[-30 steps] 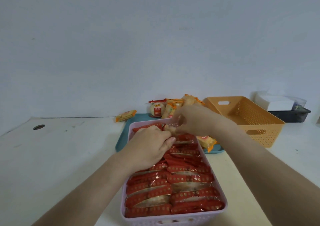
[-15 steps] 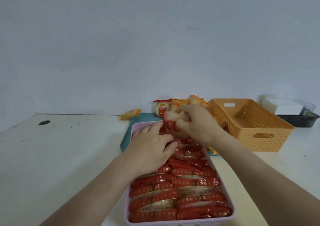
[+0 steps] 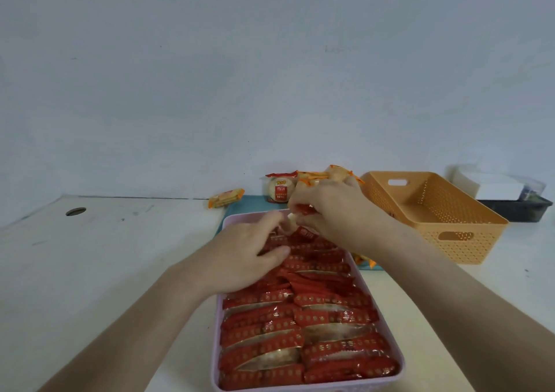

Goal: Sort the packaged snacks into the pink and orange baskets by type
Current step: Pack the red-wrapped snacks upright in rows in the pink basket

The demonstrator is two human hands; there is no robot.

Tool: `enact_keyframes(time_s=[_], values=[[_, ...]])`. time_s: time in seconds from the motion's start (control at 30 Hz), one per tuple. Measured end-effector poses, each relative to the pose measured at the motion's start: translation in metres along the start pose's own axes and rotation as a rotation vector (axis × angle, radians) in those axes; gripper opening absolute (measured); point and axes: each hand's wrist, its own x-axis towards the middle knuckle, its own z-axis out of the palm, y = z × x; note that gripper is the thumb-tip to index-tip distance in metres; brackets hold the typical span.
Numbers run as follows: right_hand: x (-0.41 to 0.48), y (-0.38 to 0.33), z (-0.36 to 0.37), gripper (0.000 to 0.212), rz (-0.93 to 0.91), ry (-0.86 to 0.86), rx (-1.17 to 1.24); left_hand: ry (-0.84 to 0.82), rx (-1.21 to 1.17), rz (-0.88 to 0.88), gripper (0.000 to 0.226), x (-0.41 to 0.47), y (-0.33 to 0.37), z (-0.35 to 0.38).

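The right hand (image 3: pixel 333 211), fingers pinching a red pack (image 3: pixel 301 210), has come down to the pink basket (image 3: pixel 246 213) while the flat left hand (image 3: pixel 246 259) presses the row back, so it's nearly sorted.

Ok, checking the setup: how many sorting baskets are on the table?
2: a pink basket close in front, packed with red packets, and an orange basket farther right.
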Motion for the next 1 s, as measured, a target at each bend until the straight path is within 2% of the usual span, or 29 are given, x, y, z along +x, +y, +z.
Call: enact_keyframes(time_s=[0.1,0.23,0.3,0.4,0.43,0.53,0.6,0.63,0.77,0.83,0.93,1.0], values=[[0.003,-0.008,-0.004,0.01,-0.068,0.017,-0.103,0.048,0.142,-0.104,0.032,-0.005,-0.012,-0.004],[0.006,-0.023,-0.003,0.014,-0.169,0.044,-0.292,0.042,0.27,-0.11,0.044,-0.005,-0.012,0.001],[0.008,-0.024,0.0,0.008,-0.159,0.018,-0.289,0.024,0.276,-0.146,0.046,-0.002,-0.011,-0.001],[0.013,-0.016,0.005,0.003,-0.055,-0.141,-0.17,0.029,0.301,-0.158,0.048,0.004,-0.013,-0.005],[0.014,-0.014,0.006,0.008,-0.025,-0.21,-0.101,0.045,0.318,-0.155,0.047,0.006,-0.012,-0.006],[0.012,-0.01,0.003,0.045,0.065,-0.442,0.07,0.087,0.34,-0.143,0.046,0.011,-0.011,-0.007],[0.008,-0.009,0.001,0.064,0.116,-0.494,0.141,0.101,0.284,-0.183,0.043,0.011,-0.014,-0.005],[0.006,-0.008,0.001,0.067,0.129,-0.481,0.171,0.111,0.247,-0.212,0.041,0.011,-0.017,-0.004],[-0.002,-0.005,0.005,0.052,0.124,-0.419,0.137,0.124,0.194,-0.265,0.033,0.014,-0.022,-0.001],[-0.005,-0.001,0.003,0.046,0.116,-0.449,0.147,0.124,0.238,-0.244,0.03,0.013,-0.017,0.0],[-0.009,0.005,-0.003,0.041,0.083,-0.557,0.207,0.122,0.305,-0.188,0.042,0.013,-0.01,-0.001],[-0.01,0.006,-0.005,0.049,0.077,-0.572,0.193,0.119,0.355,-0.166,0.05,0.013,-0.008,-0.002]])
